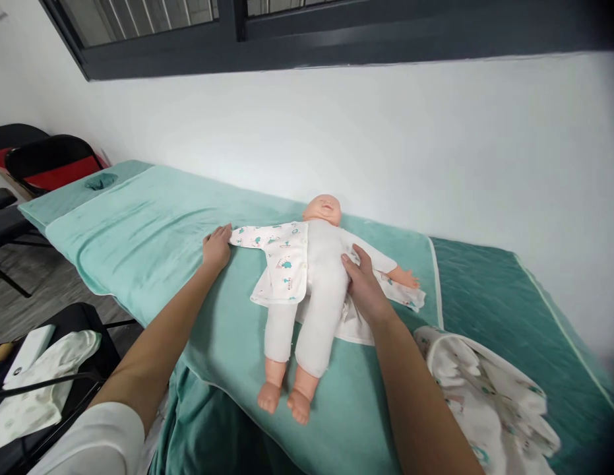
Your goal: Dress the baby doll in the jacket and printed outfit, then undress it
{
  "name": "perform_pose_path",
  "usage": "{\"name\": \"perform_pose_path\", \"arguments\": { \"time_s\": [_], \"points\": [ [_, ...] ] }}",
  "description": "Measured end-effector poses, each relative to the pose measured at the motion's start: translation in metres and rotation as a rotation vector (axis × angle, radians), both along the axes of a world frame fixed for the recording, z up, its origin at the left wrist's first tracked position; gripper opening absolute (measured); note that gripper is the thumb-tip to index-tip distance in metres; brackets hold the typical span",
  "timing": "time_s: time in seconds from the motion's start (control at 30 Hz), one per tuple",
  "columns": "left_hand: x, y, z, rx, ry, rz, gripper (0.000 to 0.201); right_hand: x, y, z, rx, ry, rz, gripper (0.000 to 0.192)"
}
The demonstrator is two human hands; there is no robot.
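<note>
A baby doll (322, 264) with a white cloth body lies on its back. A white baby shirt (287, 264) with a small coloured print covers one of its arms and that side of its chest. At the end of the worn sleeve, my left hand (217, 247) is closed on the cuff; the doll's hand there is hidden. My right hand (365, 284) grips the opposite side of the doll's body, thumb toward its belly. The shirt's other half is spread beneath the doll, its loose sleeve (403, 295) below the doll's bare arm.
The doll rests on a green-covered massage bed (138, 218) along the white wall. A crumpled printed cloth (485, 396) lies at right. Folded cloth (44, 389) and a white box (32, 349) sit on a black chair at left. More chairs (59, 161) stand beyond.
</note>
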State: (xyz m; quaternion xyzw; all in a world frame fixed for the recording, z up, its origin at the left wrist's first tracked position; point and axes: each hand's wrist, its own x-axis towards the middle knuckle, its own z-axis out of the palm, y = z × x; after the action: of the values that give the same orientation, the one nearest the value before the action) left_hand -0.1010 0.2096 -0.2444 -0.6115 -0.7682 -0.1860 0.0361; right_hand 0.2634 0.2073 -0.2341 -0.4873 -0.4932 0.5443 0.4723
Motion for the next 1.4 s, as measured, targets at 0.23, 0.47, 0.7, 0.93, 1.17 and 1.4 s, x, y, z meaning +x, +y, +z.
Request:
{"name": "perform_pose_path", "arguments": {
  "time_s": [0.23, 0.47, 0.7, 0.93, 1.17, 1.4],
  "points": [
    [0.005, -0.004, -0.002, 0.088, 0.037, 0.132, 0.058, -0.013, -0.006, 0.009, -0.11, 0.276, -0.048, 0.084],
    [0.046, -0.055, -0.007, 0.279, -0.199, -0.116, 0.048, -0.021, -0.006, 0.006, -0.119, 0.422, -0.055, 0.081],
    [0.091, -0.116, -0.006, 0.078, -0.742, -0.413, 0.034, -0.022, -0.005, 0.004, -0.1, 0.433, -0.03, 0.076],
    [0.091, -0.122, -0.004, 0.051, -1.098, -0.497, 0.016, -0.017, 0.002, -0.001, -0.102, 0.388, -0.13, 0.074],
    [0.056, -0.053, -0.013, 0.263, -0.265, -0.103, 0.049, -0.018, 0.002, -0.007, -0.076, 0.343, -0.118, 0.077],
    [0.038, -0.001, -0.008, -0.005, -0.031, 0.039, 0.062, -0.021, -0.003, -0.001, -0.085, 0.354, -0.104, 0.081]
  ]
}}
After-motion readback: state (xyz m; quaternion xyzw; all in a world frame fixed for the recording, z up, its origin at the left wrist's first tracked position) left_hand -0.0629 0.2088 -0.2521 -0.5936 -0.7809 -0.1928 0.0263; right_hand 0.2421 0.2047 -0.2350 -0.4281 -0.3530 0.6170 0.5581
